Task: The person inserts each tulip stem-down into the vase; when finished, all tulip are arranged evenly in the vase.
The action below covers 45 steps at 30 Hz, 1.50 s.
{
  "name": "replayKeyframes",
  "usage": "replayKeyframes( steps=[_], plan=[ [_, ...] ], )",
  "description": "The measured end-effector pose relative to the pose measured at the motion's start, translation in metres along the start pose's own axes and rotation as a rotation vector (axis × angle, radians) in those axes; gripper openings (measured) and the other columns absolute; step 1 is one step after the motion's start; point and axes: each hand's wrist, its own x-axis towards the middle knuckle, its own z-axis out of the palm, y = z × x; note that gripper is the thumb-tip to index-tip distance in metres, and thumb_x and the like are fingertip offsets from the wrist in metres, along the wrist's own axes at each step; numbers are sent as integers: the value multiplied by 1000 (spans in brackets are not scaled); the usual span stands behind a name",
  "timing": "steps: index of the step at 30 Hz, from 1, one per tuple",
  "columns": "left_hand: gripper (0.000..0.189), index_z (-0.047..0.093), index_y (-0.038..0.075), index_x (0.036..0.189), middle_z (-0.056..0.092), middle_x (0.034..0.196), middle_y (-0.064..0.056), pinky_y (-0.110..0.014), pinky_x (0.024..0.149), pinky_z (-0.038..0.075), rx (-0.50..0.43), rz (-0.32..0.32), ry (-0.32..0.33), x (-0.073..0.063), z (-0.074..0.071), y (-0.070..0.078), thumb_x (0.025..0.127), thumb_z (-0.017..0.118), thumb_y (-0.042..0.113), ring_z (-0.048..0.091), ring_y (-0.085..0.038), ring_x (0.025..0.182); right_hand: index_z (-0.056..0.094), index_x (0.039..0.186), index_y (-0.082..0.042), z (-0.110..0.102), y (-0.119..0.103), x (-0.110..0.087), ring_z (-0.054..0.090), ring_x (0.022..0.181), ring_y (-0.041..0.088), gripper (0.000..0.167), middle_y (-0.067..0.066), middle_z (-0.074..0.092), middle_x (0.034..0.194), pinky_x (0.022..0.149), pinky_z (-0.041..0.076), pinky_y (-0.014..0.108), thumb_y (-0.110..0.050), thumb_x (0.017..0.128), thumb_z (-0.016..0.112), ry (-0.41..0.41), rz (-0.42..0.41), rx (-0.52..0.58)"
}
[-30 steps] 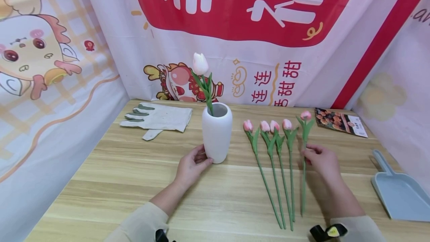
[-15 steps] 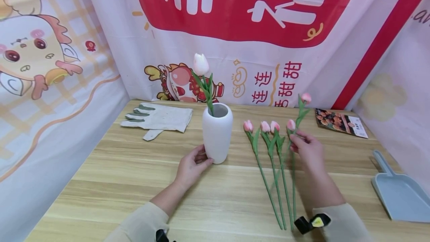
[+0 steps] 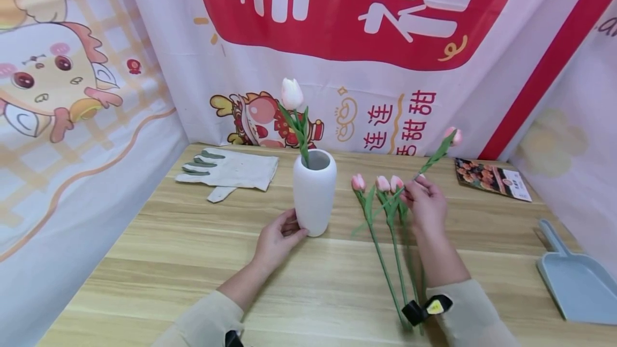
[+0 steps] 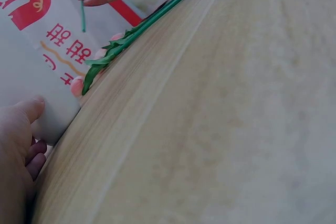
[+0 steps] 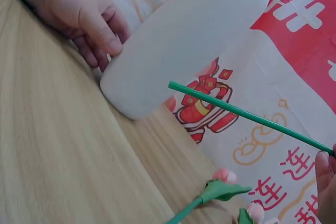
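A white vase point(image 3: 314, 194) stands upright on the wooden table with one white tulip point(image 3: 292, 94) in it, leaning left. My left hand point(image 3: 278, 240) holds the vase low on its left side, thumb in front, fingers partly hidden behind. Raised above the table, my right hand point(image 3: 426, 205) pinches a pink tulip point(image 3: 453, 136) by its stem. Its bloom tilts up to the right; the green stem point(image 5: 247, 115) points toward the vase, apart from it in the head view. Below that hand lie several pink tulips point(image 3: 358, 182), partly covered by the hand and forearm.
White gloves point(image 3: 241, 169) with grey-green fingertips lie at the back left. A flower-picture packet point(image 3: 491, 178) is at the back right, and a light blue dustpan point(image 3: 576, 283) at the right edge. Printed cloth point(image 3: 356, 106) hangs behind the table.
My right hand has lifted the rightmost pink tulip off the table and carried it left, tilting its stem toward the vase. My left hand stays at the vase.
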Motion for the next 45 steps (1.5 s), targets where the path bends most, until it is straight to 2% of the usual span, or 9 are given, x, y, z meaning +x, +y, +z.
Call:
replayKeyframes(
  steps=[7, 14, 24, 30, 35, 41, 45],
  plan=[
    [55, 57, -2, 131, 70, 115, -20, -34, 90, 59, -1, -10, -4, -1, 1, 1, 82, 78, 10, 69, -32, 105, 55, 104, -8, 11, -9, -1, 64, 62, 6, 20, -2, 66, 71, 62, 58, 15, 3, 90, 63, 7, 25, 136],
    [54, 57, -2, 131, 70, 114, -20, -34, 91, 59, -2, -5, -3, 0, 0, 1, 82, 78, 10, 69, -32, 105, 54, 102, -8, 24, -30, -5, 62, 63, 9, 19, 2, 63, 74, 60, 59, 17, 4, 90, 64, -4, 20, 261],
    [54, 58, -1, 131, 70, 114, -20, -34, 90, 60, -5, 5, 3, 0, 0, 0, 82, 78, 10, 69, -32, 104, 57, 103, -7, 48, -68, -14, 61, 71, 12, 21, 6, 63, 86, 64, 59, 17, 2, 88, 68, -58, -12, 346],
    [53, 58, -1, 131, 70, 114, -20, -35, 90, 59, 0, -1, -3, 0, 0, 0, 83, 78, 11, 69, -31, 104, 61, 102, -7, 63, -86, -19, 63, 72, 13, 19, 6, 65, 85, 66, 60, 18, 0, 87, 70, -84, -37, 389],
    [53, 58, -1, 130, 70, 114, -20, -36, 91, 59, -5, 6, -5, 1, 0, -2, 82, 78, 10, 69, -32, 104, 61, 99, -7, 76, -92, -24, 64, 68, 14, 18, 7, 66, 81, 63, 60, 19, 4, 87, 69, -82, -50, 436],
    [54, 58, -1, 131, 70, 114, -20, -36, 91, 59, -4, 5, -6, 0, -1, -2, 82, 79, 11, 69, -31, 104, 60, 102, -6, 88, -89, -30, 65, 65, 13, 19, 9, 64, 82, 63, 61, 20, 4, 88, 68, -75, -136, 394],
    [54, 58, 0, 131, 70, 115, -20, -36, 91, 59, -3, 4, -8, 0, -1, -1, 82, 79, 12, 69, -31, 105, 59, 107, -7, 94, -85, -35, 65, 67, 13, 23, 8, 64, 84, 67, 61, 22, -3, 88, 71, -82, -228, 294]
  ],
)
